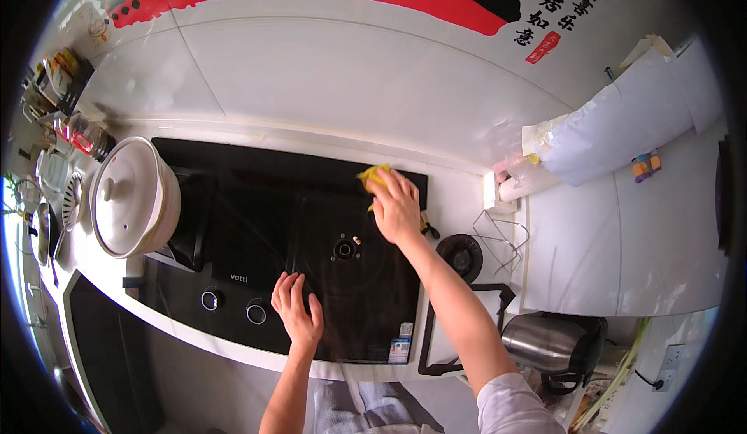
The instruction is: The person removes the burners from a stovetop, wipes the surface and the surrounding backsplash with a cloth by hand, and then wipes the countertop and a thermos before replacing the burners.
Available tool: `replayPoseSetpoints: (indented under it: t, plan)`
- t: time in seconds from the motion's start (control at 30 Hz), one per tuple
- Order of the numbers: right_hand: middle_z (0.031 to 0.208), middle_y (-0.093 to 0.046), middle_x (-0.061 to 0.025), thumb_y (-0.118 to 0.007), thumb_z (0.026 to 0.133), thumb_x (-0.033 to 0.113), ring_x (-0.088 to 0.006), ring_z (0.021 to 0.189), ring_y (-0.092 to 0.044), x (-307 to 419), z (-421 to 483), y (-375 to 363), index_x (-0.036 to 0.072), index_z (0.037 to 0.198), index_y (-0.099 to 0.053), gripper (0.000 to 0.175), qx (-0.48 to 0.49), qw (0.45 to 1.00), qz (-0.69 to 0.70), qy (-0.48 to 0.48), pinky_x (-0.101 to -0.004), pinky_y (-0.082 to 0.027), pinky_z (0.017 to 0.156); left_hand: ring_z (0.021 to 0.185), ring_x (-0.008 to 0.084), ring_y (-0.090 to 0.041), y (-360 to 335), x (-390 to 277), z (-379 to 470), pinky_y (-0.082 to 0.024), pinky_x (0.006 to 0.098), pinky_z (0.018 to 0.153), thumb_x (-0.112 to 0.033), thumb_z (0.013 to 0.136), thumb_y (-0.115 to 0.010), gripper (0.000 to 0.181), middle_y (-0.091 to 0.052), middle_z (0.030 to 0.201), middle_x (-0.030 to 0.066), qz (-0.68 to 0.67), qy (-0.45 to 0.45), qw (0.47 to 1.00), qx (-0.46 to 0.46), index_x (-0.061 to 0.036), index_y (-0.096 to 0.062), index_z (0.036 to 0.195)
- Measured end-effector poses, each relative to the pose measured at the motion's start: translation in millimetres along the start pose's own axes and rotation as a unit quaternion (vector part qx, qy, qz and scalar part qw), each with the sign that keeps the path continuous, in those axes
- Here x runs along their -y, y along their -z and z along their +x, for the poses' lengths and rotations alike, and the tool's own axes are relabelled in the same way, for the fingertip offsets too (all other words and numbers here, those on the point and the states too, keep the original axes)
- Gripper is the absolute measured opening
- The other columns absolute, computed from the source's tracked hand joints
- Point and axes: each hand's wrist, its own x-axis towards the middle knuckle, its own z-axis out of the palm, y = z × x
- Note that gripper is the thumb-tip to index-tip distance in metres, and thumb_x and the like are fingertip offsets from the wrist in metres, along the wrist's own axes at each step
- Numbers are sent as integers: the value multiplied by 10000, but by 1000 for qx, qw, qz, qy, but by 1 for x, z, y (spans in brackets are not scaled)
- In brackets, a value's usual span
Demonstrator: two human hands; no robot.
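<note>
My right hand [395, 205] presses a yellow cloth [373, 176] against the back right part of a black glass gas cooktop [350, 323]. Its fingers are curled over the cloth. My left hand [297, 311] rests with spread fingers on the front middle of the cooktop, right of two round control knobs [256, 312]; I see nothing in it. Between the hands lies the uncovered burner base [344, 249], with a small pale bit [357, 240] beside it. A lidded cream pot [131, 200] stands over the left burner.
Right of the cooktop lie a round black burner part [460, 258], a wire rack [502, 240] and a black pan support [429, 340]. A steel kettle [545, 343] is at the lower right. Jars [87, 136] and a slotted ladle [73, 200] are at the left.
</note>
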Motion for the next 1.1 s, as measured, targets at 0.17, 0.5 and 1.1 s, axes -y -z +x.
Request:
replayPoseSetpoints:
  t: [0.17,0.5,1.1]
  plan:
    - [1414,-547,-106,-645,902,221,-374,1336,-473,-23,24,-16,112,1272,-656,387,-87,978,-131,-136,-527,-383,1084,1355,368,-477,-8,-3,0,-321,493,1140,-122,858,-619,431,-582,1336,146,-9,-17,1000,7,-19,-627,1277]
    - [1517,-445,-224,-580,983,278,-426,1326,-476,57,-78,7,61,1426,-540,495,-100,926,-178,-317,-539,-420,1068,1347,361,-483,-7,6,0,-323,485,1140,-99,889,-605,363,-604,1308,139,-42,-45,998,-34,-27,-640,1243]
    - [1384,-528,-204,-682,913,238,-334,1081,-565,141,-217,65,54,1427,-538,564,56,910,-252,-326,-440,-478,902,1370,354,-462,47,-25,-74,-305,475,1131,-16,886,-586,399,-620,1298,114,-103,-93,988,60,-38,-620,1283]
